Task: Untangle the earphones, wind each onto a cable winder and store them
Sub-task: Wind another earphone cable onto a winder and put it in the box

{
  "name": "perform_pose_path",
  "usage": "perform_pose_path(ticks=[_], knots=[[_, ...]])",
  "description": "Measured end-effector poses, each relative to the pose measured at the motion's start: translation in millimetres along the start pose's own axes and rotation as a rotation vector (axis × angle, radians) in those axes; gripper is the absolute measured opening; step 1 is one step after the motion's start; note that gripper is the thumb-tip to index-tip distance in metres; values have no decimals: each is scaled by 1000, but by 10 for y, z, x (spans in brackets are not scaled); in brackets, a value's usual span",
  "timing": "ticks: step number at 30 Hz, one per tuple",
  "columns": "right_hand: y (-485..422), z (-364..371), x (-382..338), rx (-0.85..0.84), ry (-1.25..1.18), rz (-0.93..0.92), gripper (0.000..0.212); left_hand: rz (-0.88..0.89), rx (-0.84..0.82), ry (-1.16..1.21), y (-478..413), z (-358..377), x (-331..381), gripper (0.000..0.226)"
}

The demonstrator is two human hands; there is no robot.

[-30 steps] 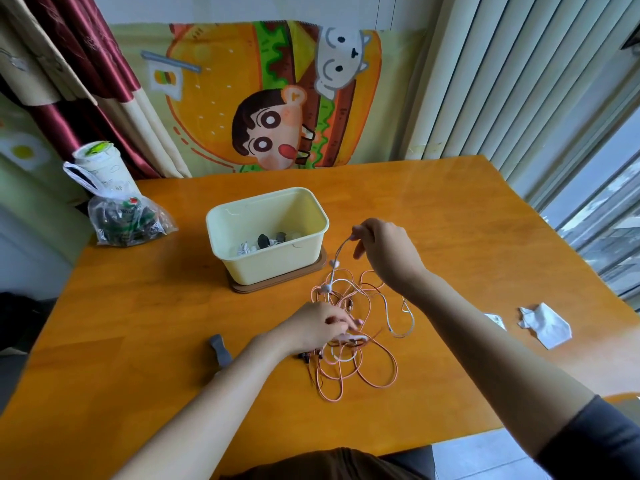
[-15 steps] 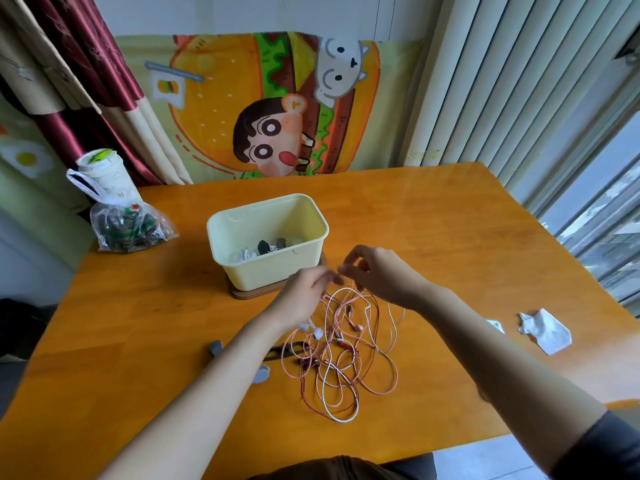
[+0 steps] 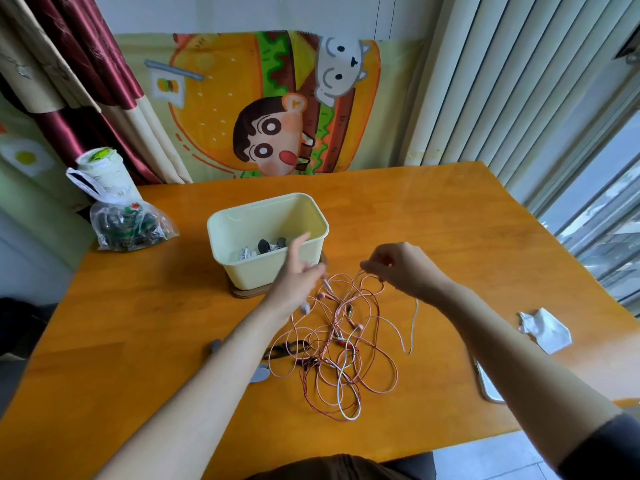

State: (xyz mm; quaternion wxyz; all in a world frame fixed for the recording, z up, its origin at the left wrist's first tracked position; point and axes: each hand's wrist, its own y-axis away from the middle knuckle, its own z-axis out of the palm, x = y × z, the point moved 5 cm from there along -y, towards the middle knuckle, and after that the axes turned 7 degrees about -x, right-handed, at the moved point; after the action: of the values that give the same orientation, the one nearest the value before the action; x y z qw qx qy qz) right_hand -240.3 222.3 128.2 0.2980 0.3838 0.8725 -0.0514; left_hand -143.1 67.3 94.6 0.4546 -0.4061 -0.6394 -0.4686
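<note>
On table (image 3: 433, 237), pink-white earphones (image 3: 341, 344) lie tangled.

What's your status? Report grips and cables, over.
Right grip pinches tangled pink and white earphone cables. Left grip blurred, hold unclear. Grey cable winder partly hidden by left forearm.

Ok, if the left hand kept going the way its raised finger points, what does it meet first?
Probably the cream box: the left hand points away from the person, fingertip overlapping the box's near wall. Depth is unclear; it might pass over the rim.
</note>
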Motion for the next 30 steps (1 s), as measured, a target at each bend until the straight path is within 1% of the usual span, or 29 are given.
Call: perform_pose_path(ticks=[1, 2, 3, 5, 8, 12, 15, 17, 19, 20, 21, 22, 24, 25, 26, 28, 30], knots=[[-13, 44, -124, -9, 13, -45, 23, 56, -91, -57, 23, 127, 115, 48], [-22, 78, -223, -10, 24, -82, 22, 97, -165, -124, 30, 230, 181, 43], [-27, 97, -293, -5, 34, -106, 21, 124, -203, -191, 39, 285, 222, 35], [-27, 87, -352, 9, 14, -116, 21, 127, -194, -289, 29, 260, 216, 27], [-1, 90, -356, -25, -71, -123, 21, 110, -154, -367, 33, 161, 142, 30], [35, 218, -240, -156, -126, -101, 15, 41, 11, -288, 11, -37, 53, 32], [65, 277, 53, -245, -150, 0, 17, -106, 226, -79, -27, -360, -127, 27], [99, 279, 323, -258, -175, 89, 22, -163, 355, 0, -7, -583, -235, 28], [127, 252, 568, -223, -219, 177, 24, -187, 442, -45, 30, -749, -314, 29], [135, 223, 647, -183, -230, 209, 25, -191, 455, -80, 42, -792, -349, 26], [133, 179, 687, -130, -227, 225, 25, -186, 437, -106, 32, -806, -382, 21], [127, 129, 680, -71, -210, 220, 24, -183, 395, -120, 32, -779, -389, 20], [91, 39, 516, 17, -136, 154, 24, -169, 272, -137, 12, -644, -370, 52], [72, 24, 385, 22, -97, 106, 23, -147, 209, -162, 0, -539, -327, 62], [49, 32, 239, 4, -69, 58, 22, -105, 147, -197, -9, -409, -243, 65], [16, 81, -44, -45, -45, -34, 21, 4, -17, -250, -19, -99, -56, 56], [-3, 111, -262, -61, -44, -113, 25, 111, -199, -247, -4, 176, 68, 32]])
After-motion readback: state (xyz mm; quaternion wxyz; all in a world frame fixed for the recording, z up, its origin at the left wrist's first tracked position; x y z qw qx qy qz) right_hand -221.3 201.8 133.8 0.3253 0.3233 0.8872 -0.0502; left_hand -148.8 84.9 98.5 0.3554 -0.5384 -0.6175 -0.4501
